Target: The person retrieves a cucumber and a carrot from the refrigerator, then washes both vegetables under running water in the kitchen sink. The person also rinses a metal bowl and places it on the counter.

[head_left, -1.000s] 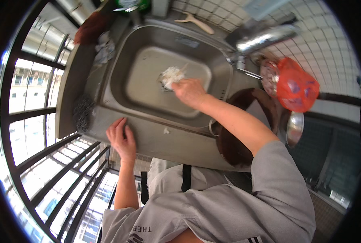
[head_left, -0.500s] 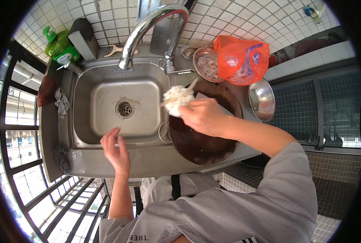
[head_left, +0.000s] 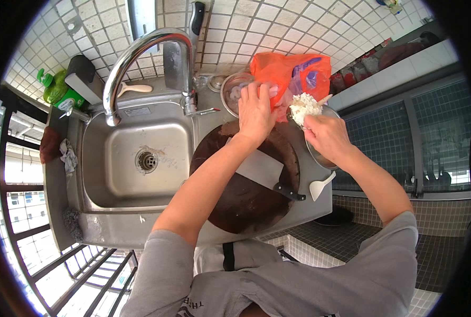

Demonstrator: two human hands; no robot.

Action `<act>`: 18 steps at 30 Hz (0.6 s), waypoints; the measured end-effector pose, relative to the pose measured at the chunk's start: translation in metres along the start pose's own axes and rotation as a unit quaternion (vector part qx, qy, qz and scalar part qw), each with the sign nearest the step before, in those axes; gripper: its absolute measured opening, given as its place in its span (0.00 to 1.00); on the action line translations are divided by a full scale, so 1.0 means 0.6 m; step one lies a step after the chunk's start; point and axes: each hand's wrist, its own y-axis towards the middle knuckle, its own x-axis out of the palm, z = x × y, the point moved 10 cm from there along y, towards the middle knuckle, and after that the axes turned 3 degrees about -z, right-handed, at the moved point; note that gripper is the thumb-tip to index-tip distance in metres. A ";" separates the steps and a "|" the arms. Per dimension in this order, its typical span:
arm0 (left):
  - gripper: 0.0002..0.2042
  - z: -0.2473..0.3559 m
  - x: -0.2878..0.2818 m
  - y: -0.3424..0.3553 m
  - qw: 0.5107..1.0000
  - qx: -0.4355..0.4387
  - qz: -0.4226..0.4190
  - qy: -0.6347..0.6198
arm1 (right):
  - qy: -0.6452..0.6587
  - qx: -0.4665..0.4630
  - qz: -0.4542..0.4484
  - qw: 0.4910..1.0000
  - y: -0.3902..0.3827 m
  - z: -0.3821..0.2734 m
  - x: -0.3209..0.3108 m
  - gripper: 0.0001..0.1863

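Note:
My right hand [head_left: 328, 134] grips a white, crumbly clump [head_left: 304, 109] with a pale stick-like end poking out of it. It is held above the rim of a steel bowl [head_left: 320, 155], beside the red plastic bag [head_left: 293, 68]. My left hand [head_left: 256, 113] reaches over the bag's left side, its fingers closed on the bag's edge. Part of a steel bowl of shrimp [head_left: 229, 98] shows behind that hand. Under my forearms, a cleaver [head_left: 259, 169] lies flat on a dark round chopping board [head_left: 241, 206].
A white spoon [head_left: 320, 186] lies right of the board. At left is a steel sink [head_left: 122, 182] under a curved tap [head_left: 140, 53]. A green soap bottle [head_left: 61, 92] stands in the back left corner. Another knife [head_left: 196, 21] is upright at the wall.
My right hand has carried the white clump from the sink's edge rightward to the bag and steel bowl. My left hand has moved from the sink's front to the bag. The spoon now shows.

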 end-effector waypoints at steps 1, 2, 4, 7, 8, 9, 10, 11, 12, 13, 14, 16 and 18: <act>0.24 -0.007 0.013 0.012 1.000 -0.011 0.007 0.005 | -0.008 0.009 -0.009 1.000 0.004 0.013 0.009 0.07; 0.22 -0.012 0.020 0.022 1.000 -0.012 0.017 -0.007 | -0.020 0.033 -0.034 0.999 0.009 0.031 0.024 0.07; 0.17 -0.032 0.040 0.035 0.998 -0.050 -0.009 -0.030 | -0.017 0.021 -0.019 0.999 0.024 0.042 0.032 0.06; 0.10 -0.049 0.010 0.042 0.987 -0.073 0.066 -0.127 | -0.019 0.034 -0.015 0.999 0.059 0.062 0.056 0.06; 0.10 -0.055 0.005 0.043 0.980 -0.089 0.070 -0.163 | -0.020 0.039 -0.012 0.999 0.072 0.069 0.065 0.05; 0.09 -0.057 -0.005 0.043 0.972 -0.097 0.085 -0.196 | -0.011 0.050 -0.002 0.999 0.084 0.078 0.071 0.05; 0.08 -0.060 -0.003 0.044 0.962 -0.116 0.069 -0.238 | -0.002 0.062 0.008 0.998 0.097 0.088 0.078 0.05; 0.08 -0.059 -0.007 0.045 0.950 -0.120 0.070 -0.279 | 0.011 0.050 0.046 0.998 0.110 0.094 0.074 0.06; 0.07 -0.056 -0.010 0.047 0.937 -0.124 0.071 -0.319 | 0.045 0.100 0.045 0.993 0.123 0.123 0.085 0.06; 0.08 -0.053 -0.012 0.048 0.933 -0.131 0.067 -0.329 | 0.084 0.127 0.070 0.986 0.137 0.143 0.091 0.06; 0.09 -0.049 -0.009 0.051 0.928 -0.137 0.052 -0.343 | 0.116 0.157 0.085 0.977 0.148 0.166 0.098 0.06; 0.11 -0.037 -0.008 0.057 0.927 -0.131 0.028 -0.350 | 0.428 0.296 0.080 0.850 0.147 0.242 0.156 0.08; 0.11 -0.029 -0.004 0.062 0.921 -0.129 0.013 -0.367 | 0.632 0.377 0.064 0.675 0.143 0.273 0.219 0.09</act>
